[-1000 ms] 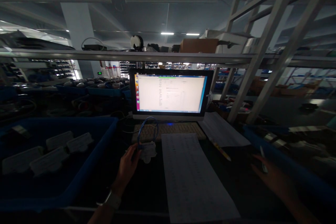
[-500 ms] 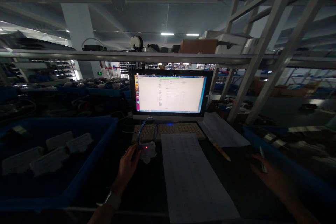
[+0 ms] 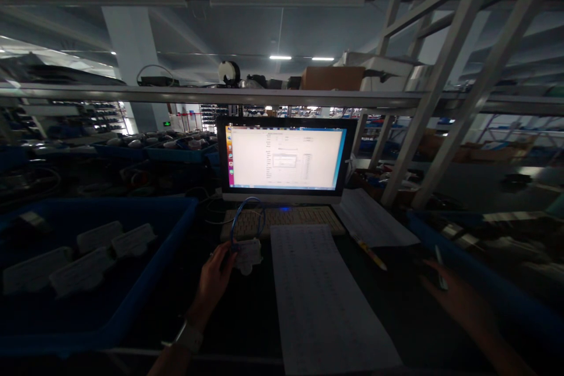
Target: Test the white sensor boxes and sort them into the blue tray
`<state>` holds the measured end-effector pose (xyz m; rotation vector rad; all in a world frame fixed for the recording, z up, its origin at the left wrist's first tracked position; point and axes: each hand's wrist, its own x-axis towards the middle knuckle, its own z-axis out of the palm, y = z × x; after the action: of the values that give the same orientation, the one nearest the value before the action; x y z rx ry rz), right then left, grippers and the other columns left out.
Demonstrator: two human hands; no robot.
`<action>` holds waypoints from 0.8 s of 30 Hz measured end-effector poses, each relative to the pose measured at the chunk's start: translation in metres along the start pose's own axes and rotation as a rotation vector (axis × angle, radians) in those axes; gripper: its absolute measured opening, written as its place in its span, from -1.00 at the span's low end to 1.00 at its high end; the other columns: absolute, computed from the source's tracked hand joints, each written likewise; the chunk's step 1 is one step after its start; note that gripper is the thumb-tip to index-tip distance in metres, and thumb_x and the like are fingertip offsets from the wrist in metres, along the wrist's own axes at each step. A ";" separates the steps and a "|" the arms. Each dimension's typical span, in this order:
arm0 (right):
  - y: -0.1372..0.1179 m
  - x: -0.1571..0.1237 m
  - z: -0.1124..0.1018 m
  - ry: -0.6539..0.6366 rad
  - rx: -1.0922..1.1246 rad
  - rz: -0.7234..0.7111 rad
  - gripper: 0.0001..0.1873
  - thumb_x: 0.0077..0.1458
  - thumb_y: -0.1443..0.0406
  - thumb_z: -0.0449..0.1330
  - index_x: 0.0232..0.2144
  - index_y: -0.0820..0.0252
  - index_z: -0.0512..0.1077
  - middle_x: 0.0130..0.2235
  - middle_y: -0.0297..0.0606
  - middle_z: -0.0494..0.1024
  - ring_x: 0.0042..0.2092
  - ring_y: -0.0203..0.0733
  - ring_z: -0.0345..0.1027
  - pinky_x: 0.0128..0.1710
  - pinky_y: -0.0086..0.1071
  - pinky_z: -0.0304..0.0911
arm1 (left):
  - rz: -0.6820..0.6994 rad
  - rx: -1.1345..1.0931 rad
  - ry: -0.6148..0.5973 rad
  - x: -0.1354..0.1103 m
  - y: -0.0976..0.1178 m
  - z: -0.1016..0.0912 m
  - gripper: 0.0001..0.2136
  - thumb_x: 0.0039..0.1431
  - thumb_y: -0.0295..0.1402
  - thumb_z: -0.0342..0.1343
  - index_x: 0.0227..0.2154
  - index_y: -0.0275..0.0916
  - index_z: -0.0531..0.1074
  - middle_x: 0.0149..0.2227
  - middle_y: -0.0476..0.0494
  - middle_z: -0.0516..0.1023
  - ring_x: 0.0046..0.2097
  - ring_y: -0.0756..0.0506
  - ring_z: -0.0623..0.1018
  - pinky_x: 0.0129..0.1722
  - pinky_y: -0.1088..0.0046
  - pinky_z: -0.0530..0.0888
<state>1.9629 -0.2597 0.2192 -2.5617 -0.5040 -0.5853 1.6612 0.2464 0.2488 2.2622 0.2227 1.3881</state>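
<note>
My left hand is closed at the left edge of a small white device, its fingers around the plug end of a blue cable. That cable loops up over the keyboard. On the right, my right hand rests low over the dark table, with a slim pale pen held between its fingers. Whatever lies under its fingertips is too dark to make out. A long printed sheet lies between my hands. Behind the keyboard, the lit monitor shows a form with a small box in its middle.
A blue bin with several white labelled pieces stands at left. Another blue bin is at right. A yellow pen and a second sheet lie right of the keyboard. A shelf crosses above the monitor.
The red light on the white device has gone out. On the monitor, a small box and more lines of text have appeared. Both hands stay in place.
</note>
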 end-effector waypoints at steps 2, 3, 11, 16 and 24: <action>-0.002 0.000 -0.001 -0.015 0.002 0.019 -0.38 -0.08 -0.09 0.02 -0.10 0.16 0.44 -0.01 -0.08 0.52 -0.07 0.14 0.45 -0.13 -0.07 0.40 | 0.002 0.006 0.004 -0.001 -0.002 0.001 -0.77 0.21 -0.24 0.01 -0.18 -0.22 0.45 -0.21 -0.15 0.61 -0.18 -0.11 0.61 -0.20 0.40 0.55; -0.003 0.000 -0.001 -0.015 0.004 0.025 -0.38 -0.08 -0.09 0.02 -0.10 0.17 0.44 -0.01 -0.08 0.52 -0.07 0.14 0.45 -0.13 -0.07 0.40 | 0.001 0.006 0.005 -0.002 -0.003 0.002 -0.77 0.21 -0.24 0.01 -0.18 -0.22 0.45 -0.21 -0.15 0.61 -0.18 -0.11 0.61 -0.20 0.39 0.55; -0.006 0.001 -0.004 0.040 0.050 -0.051 -0.51 -0.09 -0.03 0.06 -0.19 0.08 0.46 -0.09 -0.16 0.57 -0.13 0.12 0.48 -0.18 -0.06 0.41 | 0.002 -0.006 -0.008 -0.002 -0.003 0.001 -0.78 0.21 -0.25 0.01 -0.16 -0.21 0.45 -0.20 -0.14 0.61 -0.17 -0.11 0.60 -0.21 0.40 0.55; -0.013 -0.003 -0.008 0.001 0.086 -0.081 -0.50 -0.10 -0.02 0.07 -0.17 0.09 0.45 -0.06 -0.15 0.55 -0.06 0.13 0.44 -0.11 -0.05 0.38 | -0.028 -0.008 -0.007 -0.001 0.000 0.000 -0.77 0.21 -0.22 0.01 -0.19 -0.22 0.45 -0.20 -0.15 0.61 -0.18 -0.11 0.61 -0.21 0.40 0.55; -0.009 -0.002 -0.007 -0.010 0.102 -0.052 -0.52 -0.13 -0.01 0.10 -0.19 0.05 0.48 -0.07 -0.17 0.56 -0.07 0.15 0.45 -0.11 -0.03 0.38 | -0.043 -0.009 -0.033 0.001 0.004 -0.003 -0.77 0.20 -0.22 0.00 -0.21 -0.21 0.45 -0.21 -0.16 0.61 -0.16 -0.11 0.60 -0.18 0.37 0.54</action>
<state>1.9555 -0.2563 0.2270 -2.4630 -0.5905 -0.5506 1.6588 0.2444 0.2526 2.2579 0.2522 1.3259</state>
